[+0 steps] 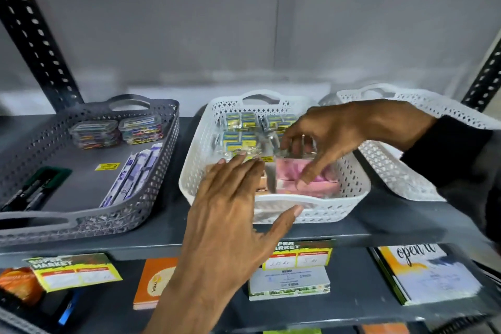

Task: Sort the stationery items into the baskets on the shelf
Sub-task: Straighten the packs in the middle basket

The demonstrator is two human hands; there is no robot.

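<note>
A white basket stands mid-shelf, holding several blue-and-yellow small boxes at the back and pink packs at the front. My left hand lies flat and spread over the basket's front left, thumb on the front rim, covering a brownish pack. My right hand reaches in from the right; its fingers pinch a small clear-wrapped item above the pink packs. A grey basket to the left holds clear cases of coloured clips, purple pen packs and a dark green-handled tool.
A second white basket sits at the right, its inside hidden by my arm. Black perforated shelf posts rise at both sides. Price tags hang on the shelf edge. Notebooks and pads lie on the shelf below.
</note>
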